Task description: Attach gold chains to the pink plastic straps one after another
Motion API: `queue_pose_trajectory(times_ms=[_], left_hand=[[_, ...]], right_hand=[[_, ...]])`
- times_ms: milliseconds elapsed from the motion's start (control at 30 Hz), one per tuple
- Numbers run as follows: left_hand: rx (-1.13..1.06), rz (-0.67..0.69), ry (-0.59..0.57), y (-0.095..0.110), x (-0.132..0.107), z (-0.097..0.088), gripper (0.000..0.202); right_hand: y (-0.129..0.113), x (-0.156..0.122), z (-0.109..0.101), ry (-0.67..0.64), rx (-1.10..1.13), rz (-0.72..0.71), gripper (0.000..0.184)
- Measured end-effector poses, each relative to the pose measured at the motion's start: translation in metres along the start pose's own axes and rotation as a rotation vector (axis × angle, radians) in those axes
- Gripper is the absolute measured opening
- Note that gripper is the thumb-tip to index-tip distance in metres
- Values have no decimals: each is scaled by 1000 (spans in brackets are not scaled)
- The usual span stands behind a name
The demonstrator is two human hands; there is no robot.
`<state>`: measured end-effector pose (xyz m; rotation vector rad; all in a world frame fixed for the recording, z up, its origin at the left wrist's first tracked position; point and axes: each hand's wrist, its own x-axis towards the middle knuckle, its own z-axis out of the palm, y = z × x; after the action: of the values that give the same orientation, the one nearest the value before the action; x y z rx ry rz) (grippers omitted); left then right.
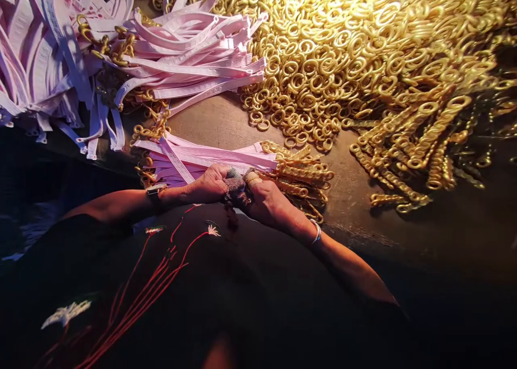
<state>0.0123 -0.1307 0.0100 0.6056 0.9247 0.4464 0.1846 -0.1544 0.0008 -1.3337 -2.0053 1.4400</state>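
Note:
My left hand and my right hand meet at the table's front edge. Between them both grip a mottled grey-brown wad of cloth, and a scrap of it hangs down. Beneath my left hand lies a bundle of pink plastic straps. Their far ends join a tangle of gold-coloured chain, which lies just beyond my right hand. A dark watch circles my left wrist, and a pale bangle sits on my right wrist.
A large heap of gold-coloured rings fills the back right, with loose chain lengths at its front. More pink straps pile up at the back left. The brown tabletop shows between them. My dark embroidered garment fills the foreground.

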Motion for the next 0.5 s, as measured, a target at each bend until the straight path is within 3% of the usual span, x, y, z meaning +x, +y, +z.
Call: queue_pose_trajectory(times_ms=[167,267,400,500], left_hand=[[-58,8,-45,0,2,6,28],[79,61,-86,7,2,-1,27],[626,247,-42,33,-12,-27,30],[1072,411,224,50,-27,-46,27]], right_hand=[[12,-4,-11,-4,-238,-93,36],[18,-5,-19,34,-331,-128,37],[19,-5,-24,177,-359,-125,36],[18,-6,-25,304,-375,-111,46]])
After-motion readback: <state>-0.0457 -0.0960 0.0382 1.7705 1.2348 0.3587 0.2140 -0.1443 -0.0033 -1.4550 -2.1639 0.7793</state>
